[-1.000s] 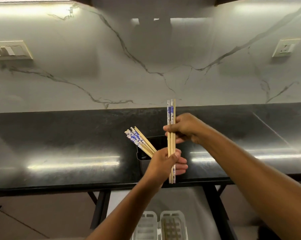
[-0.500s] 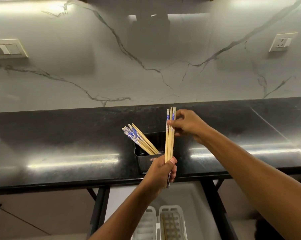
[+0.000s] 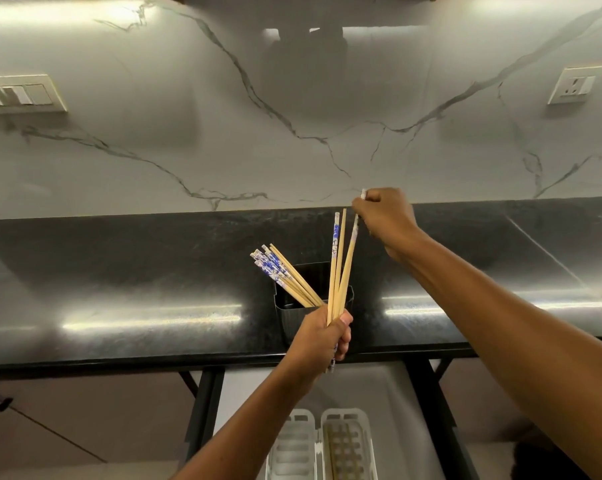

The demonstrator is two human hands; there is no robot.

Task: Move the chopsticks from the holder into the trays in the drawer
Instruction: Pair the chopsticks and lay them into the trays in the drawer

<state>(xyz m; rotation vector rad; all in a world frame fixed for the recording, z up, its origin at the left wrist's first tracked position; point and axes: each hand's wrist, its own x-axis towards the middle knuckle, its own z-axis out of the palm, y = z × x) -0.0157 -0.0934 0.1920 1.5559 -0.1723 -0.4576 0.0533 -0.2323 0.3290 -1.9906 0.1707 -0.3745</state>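
Note:
A black holder stands near the front edge of the black counter. Several wooden chopsticks with blue-and-white tops lean out of it to the left. My left hand grips the lower ends of three chopsticks in front of the holder. My right hand pinches the top end of the rightmost one and tilts it away from the other two. Two white slotted trays lie in the drawer below; the right tray holds wooden chopsticks.
A marble wall rises behind the counter, with a switch plate at the left and a socket at the right. Black frame legs stand on both sides of the open drawer.
My right hand has moved up and to the right along the chopsticks, pulling one apart from the bundle. My left hand has kept its grip low on them.

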